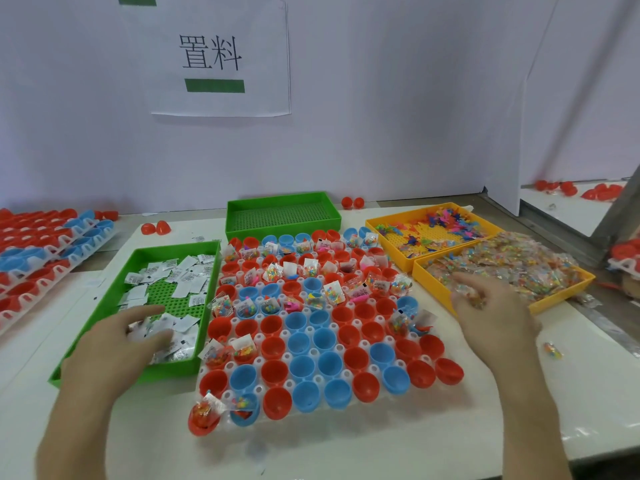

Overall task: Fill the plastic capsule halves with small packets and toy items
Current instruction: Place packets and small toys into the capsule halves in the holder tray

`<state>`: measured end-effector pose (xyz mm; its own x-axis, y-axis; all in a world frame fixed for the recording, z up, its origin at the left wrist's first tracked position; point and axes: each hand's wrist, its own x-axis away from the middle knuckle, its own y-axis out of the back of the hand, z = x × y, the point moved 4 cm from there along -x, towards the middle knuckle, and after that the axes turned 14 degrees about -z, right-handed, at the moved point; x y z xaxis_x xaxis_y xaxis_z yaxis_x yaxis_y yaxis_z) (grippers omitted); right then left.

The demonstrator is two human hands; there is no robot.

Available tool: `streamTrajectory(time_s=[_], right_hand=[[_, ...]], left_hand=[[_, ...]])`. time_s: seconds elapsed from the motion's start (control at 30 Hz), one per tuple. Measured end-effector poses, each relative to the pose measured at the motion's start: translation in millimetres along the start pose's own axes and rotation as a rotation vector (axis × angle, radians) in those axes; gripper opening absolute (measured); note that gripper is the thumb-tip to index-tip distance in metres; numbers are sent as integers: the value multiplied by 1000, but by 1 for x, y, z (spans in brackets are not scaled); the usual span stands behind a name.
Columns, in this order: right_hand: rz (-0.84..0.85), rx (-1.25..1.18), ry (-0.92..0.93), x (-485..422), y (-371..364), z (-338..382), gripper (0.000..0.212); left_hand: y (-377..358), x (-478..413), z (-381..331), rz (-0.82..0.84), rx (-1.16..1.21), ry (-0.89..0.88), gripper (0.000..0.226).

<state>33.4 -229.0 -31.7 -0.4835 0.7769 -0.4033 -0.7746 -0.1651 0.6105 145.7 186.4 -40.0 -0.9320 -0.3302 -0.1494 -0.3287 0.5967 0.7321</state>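
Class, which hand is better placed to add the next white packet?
Left hand: it grips white packets in the near green tray; the right hand is opposite, holding clear packets over the near yellow tray.

white table (346,445) before a pale wall (381,98) bearing a paper sign (221,57).

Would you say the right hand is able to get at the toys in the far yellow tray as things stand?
Probably yes: the right hand is at the adjoining packet tray, and nothing stands before the toys.
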Motion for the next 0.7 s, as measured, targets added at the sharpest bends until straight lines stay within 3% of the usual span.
streamTrajectory(time_s=[0.03, 0.1, 0.23, 0.4, 0.53, 0.6, 0.7], right_hand=[[53, 110, -23, 1, -5, -4, 29], [71, 175, -45, 4, -11, -7, 33], [-20, 59, -73, 4, -9, -8, 22], [-111, -29, -100, 2, -5, -10, 24], [9, 144, -98, -1, -7, -17, 46], [14, 134, -98, -1, -9, -18, 40], [-77, 18, -135, 0, -7, -18, 24]], left_hand=[[-4, 1, 0, 26, -119, 7, 49], [-8, 7, -4, -60, -267, 3, 44], [-9, 17, -7, -294, -68, 48, 13], [-6, 23, -6, -453, 117, 26, 5], [-7, 21, -3, -516, 302, 63, 26], [-7, 22, -2, -526, 379, 51, 31], [-4, 23, 0, -540, 494, 37, 10]])
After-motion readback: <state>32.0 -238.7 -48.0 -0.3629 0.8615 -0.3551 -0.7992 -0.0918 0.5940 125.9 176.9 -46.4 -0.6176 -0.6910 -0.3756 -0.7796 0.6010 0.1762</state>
